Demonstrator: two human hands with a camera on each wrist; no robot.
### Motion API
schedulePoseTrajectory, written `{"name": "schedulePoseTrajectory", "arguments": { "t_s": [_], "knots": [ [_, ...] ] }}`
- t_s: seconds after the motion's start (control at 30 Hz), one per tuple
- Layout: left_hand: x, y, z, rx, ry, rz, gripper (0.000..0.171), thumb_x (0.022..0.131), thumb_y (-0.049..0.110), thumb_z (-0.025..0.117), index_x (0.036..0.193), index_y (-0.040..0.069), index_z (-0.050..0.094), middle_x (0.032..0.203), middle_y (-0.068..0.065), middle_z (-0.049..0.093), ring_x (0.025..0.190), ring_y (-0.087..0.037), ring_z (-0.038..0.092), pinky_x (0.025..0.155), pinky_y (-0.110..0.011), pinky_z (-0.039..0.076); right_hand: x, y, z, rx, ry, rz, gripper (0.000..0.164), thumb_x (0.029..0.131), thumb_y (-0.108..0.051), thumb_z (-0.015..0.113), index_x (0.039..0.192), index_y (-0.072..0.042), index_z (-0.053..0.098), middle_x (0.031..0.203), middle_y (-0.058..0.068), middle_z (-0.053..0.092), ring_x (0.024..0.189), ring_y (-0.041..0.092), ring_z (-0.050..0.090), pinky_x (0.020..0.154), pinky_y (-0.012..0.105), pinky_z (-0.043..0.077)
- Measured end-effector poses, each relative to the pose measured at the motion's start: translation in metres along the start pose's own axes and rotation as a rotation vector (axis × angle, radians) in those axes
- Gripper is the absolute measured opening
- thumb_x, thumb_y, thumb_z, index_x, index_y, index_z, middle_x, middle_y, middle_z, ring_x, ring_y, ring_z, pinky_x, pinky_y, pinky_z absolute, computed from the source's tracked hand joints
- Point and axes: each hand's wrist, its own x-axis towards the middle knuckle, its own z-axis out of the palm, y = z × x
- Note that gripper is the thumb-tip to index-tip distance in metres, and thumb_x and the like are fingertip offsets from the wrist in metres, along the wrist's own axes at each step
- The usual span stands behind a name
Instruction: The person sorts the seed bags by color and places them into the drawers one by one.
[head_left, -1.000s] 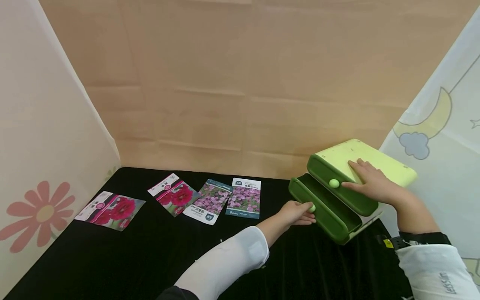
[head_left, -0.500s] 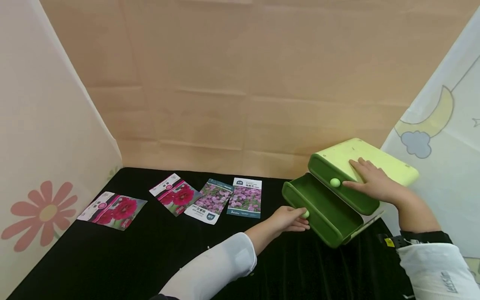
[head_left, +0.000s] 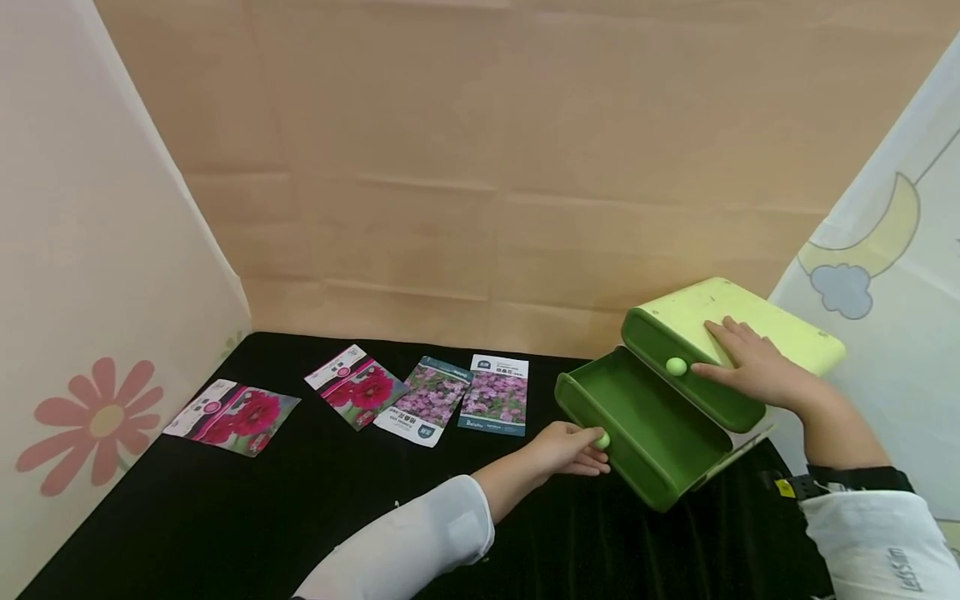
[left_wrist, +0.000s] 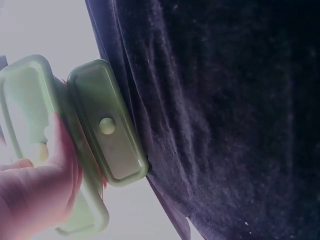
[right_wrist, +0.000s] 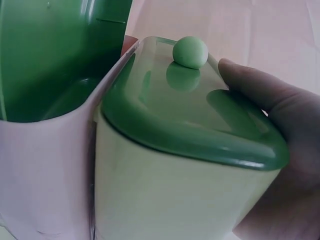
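Observation:
A two-drawer storage box with a pale yellow-green top (head_left: pixel 701 302) stands at the right of the table, turned at an angle. Its lower dark green drawer (head_left: pixel 636 467) is pulled well out, and nothing shows inside. My left hand (head_left: pixel 562 450) pinches that drawer's round light green knob (head_left: pixel 602 440) between thumb and fingers. Pushed in above it is the upper drawer (head_left: pixel 651 340), whose own knob (right_wrist: pixel 190 52) shows in the right wrist view. My right hand (head_left: pixel 761 368) rests on the box top with spread fingers, its thumb reaching the upper drawer's front edge.
Flower-picture packets lie on the black cloth (head_left: pixel 247 517): a red-flower packet (head_left: pixel 232 417) far left, another red-flower packet (head_left: pixel 356 387), and two pink-flower packets (head_left: pixel 427 400) beside it. A brown paper wall (head_left: pixel 405 167) stands behind, with a white panel (head_left: pixel 900 333) at right.
My left hand has drawn the lower drawer farther out, toward the lower left, exposing more of its inside. My right hand stays on the box top.

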Motion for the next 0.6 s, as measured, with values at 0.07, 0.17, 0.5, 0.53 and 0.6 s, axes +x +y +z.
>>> {"name": "schedulePoseTrajectory", "arguments": {
  "t_s": [0.07, 0.17, 0.5, 0.53, 0.6],
  "knots": [
    [-0.0025, -0.0002, -0.0006, 0.004, -0.006, 0.000, 0.034, 0.101, 0.028, 0.052, 0.106, -0.004, 0.064, 0.095, -0.018, 0.072, 0.096, -0.030, 0.071, 0.085, -0.036, 0.057, -0.0001, 0.0010, -0.0001, 0.002, 0.001, -0.002, 0.085, 0.096, -0.037, 0.058, 0.146, 0.017, 0.015, 0.145, 0.050, 0.005, 0.132, 0.067, 0.003, 0.102, 0.079, 0.006],
    [-0.0059, -0.0007, -0.0007, 0.009, -0.008, -0.005, 0.034, 0.101, 0.027, 0.052, 0.108, -0.004, 0.063, 0.096, -0.019, 0.072, 0.097, -0.031, 0.071, 0.087, -0.038, 0.056, -0.0005, 0.0024, 0.0007, -0.001, 0.007, -0.004, 0.084, 0.096, -0.036, 0.058, 0.146, 0.017, 0.016, 0.145, 0.050, 0.006, 0.132, 0.067, 0.004, 0.102, 0.078, 0.007],
    [-0.0099, -0.0045, -0.0036, 0.061, -0.002, -0.017, 0.037, 0.101, 0.026, 0.051, 0.113, -0.007, 0.062, 0.099, -0.020, 0.072, 0.098, -0.031, 0.071, 0.087, -0.038, 0.057, -0.0002, 0.0030, 0.0017, -0.015, 0.022, -0.011, 0.084, 0.096, -0.036, 0.058, 0.146, 0.017, 0.017, 0.144, 0.051, 0.007, 0.132, 0.068, 0.005, 0.103, 0.077, 0.008],
    [-0.0096, -0.0054, -0.0041, 0.061, -0.003, -0.016, 0.037, 0.101, 0.026, 0.051, 0.113, -0.008, 0.062, 0.099, -0.021, 0.071, 0.099, -0.031, 0.070, 0.086, -0.037, 0.057, -0.0001, 0.0027, 0.0018, -0.013, 0.022, -0.010, 0.084, 0.096, -0.036, 0.058, 0.146, 0.017, 0.017, 0.144, 0.051, 0.007, 0.132, 0.067, 0.005, 0.103, 0.077, 0.008],
    [-0.0092, -0.0070, -0.0050, 0.061, -0.004, -0.017, 0.037, 0.101, 0.025, 0.050, 0.114, -0.008, 0.062, 0.100, -0.021, 0.071, 0.099, -0.032, 0.070, 0.085, -0.036, 0.057, -0.0004, 0.0022, 0.0019, -0.012, 0.022, -0.007, 0.084, 0.096, -0.036, 0.058, 0.146, 0.017, 0.017, 0.144, 0.051, 0.007, 0.132, 0.067, 0.005, 0.103, 0.077, 0.008]
  ]
}}
